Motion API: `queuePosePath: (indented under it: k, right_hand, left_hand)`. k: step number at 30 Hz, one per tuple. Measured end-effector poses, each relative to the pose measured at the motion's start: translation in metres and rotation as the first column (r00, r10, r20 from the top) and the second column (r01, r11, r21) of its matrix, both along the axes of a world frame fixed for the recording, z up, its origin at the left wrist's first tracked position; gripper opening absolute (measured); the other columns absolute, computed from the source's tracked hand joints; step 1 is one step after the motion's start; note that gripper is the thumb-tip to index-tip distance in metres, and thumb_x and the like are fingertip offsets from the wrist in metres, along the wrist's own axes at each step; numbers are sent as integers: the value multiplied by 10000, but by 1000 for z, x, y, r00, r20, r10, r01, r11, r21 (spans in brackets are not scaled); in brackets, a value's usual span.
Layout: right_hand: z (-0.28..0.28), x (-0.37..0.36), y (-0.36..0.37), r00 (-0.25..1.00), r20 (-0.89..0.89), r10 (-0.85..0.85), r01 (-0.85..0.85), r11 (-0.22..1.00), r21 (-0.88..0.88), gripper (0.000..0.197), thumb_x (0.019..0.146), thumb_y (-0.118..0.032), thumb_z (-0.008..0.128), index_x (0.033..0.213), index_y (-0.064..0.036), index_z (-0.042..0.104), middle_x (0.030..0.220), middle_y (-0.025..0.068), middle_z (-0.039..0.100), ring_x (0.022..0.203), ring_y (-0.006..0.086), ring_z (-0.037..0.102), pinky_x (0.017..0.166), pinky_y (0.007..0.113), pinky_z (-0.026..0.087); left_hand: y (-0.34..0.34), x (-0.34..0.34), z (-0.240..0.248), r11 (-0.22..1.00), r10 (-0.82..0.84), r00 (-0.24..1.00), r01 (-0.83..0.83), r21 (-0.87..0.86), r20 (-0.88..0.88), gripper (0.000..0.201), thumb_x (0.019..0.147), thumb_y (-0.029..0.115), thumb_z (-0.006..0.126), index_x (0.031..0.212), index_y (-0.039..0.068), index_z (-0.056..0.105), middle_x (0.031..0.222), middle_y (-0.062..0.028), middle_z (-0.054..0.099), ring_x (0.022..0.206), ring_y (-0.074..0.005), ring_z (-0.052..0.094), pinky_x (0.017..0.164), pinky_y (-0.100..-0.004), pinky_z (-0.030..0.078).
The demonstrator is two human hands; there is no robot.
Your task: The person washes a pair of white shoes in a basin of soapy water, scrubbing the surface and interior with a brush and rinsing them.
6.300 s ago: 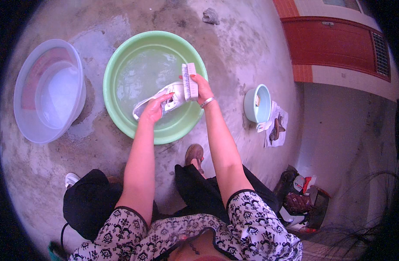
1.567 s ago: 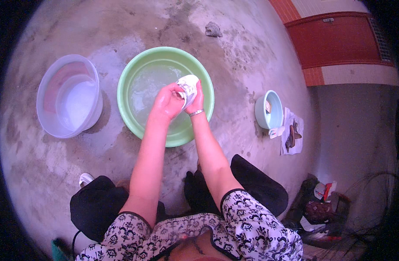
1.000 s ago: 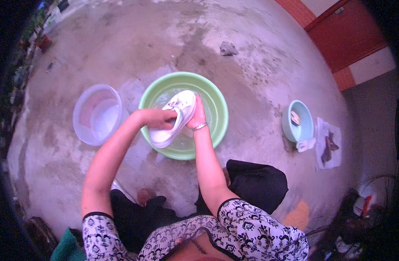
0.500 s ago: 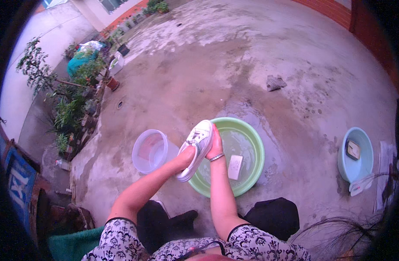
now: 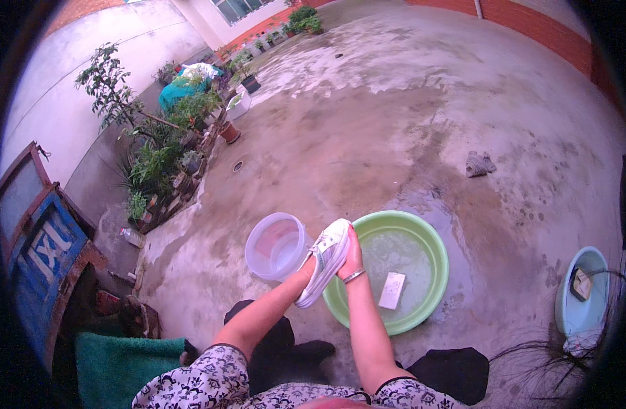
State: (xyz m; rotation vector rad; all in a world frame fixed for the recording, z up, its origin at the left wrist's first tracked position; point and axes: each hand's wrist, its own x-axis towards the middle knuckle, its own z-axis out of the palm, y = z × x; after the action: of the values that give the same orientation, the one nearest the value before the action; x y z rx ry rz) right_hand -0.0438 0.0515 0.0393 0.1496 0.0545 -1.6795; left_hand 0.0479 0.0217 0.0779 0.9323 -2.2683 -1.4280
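White shoe [image 5: 329, 255] held at nine o'clock rim of green basin [image 5: 442, 269]

Right hand [image 5: 352, 255] grips the sole side; left hand [image 5: 309, 265] sits inside the opening, fingers hidden, closure cannot be determined. Pale block [image 5: 392, 291] lies toward six o'clock within the green basin

Shoe [image 5: 332, 251]: shifted from over the green basin [image 5: 443, 266] — now at its left edge.
Brush [image 5: 392, 291]: gone from right hand [image 5: 352, 256] — now inside basin.
Left hand [image 5: 308, 266]: now inserted in shoe opening.
Plants [image 5: 156, 163]: now in view.
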Motion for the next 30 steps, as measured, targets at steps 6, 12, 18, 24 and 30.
queuePosePath:
  k: [6, 12, 18, 24, 30]
  right_hand:
    - [-12, 15, 3, 994, -17, -108, 106, 992, -62, 434, 782, -427, 463, 1057, -93, 502, 1005, 73, 548, 896, 235, 528, 803, 366, 418]
    - [-44, 9, 11, 992, -24, -126, 126, 992, -6, 445, 808, -427, 394, 1052, -73, 508, 1010, 96, 555, 927, 262, 520, 835, 390, 400]
    - [-53, 28, 4, 999, 11, -44, 43, 996, 78, 465, 797, -451, 383, 1050, -80, 505, 1000, 103, 556, 900, 277, 527, 826, 397, 401]
    - [-53, 31, -1, 997, 25, -67, 66, 997, 33, 438, 802, -426, 388, 1031, -75, 516, 986, 98, 561, 890, 261, 533, 812, 384, 412]
    - [-30, 21, 4, 991, -33, -132, 133, 990, 43, 425, 792, -443, 406, 993, -86, 518, 918, 79, 569, 829, 237, 546, 762, 370, 436]
  left_hand:
    - [4, 14, -16, 980, 101, 982, -71, 188, -157, 421, 787, 134, 513, 1166, -4, 395, 1139, -103, 439, 1028, -159, 406, 878, -263, 339]
    - [12, -4, -9, 985, -162, 980, 167, -34, 117, 355, 816, 169, 464, 1139, 25, 437, 1162, -95, 437, 1069, -159, 383, 941, -260, 270]
    - [-1, 12, -43, 960, -257, 966, 252, 124, 23, 306, 850, 147, 366, 1123, 35, 447, 1172, -67, 432, 1073, -132, 378, 925, -266, 294]
    - [-2, 4, -53, 990, -49, 972, 78, -119, 231, 313, 857, 144, 328, 1127, 40, 444, 1187, -65, 422, 1098, -131, 365, 944, -266, 281]
    - [-5, -9, -39, 956, 43, 998, -29, 293, -42, 326, 838, 171, 349, 1117, 39, 456, 1151, -68, 456, 1070, -160, 408, 934, -262, 296]
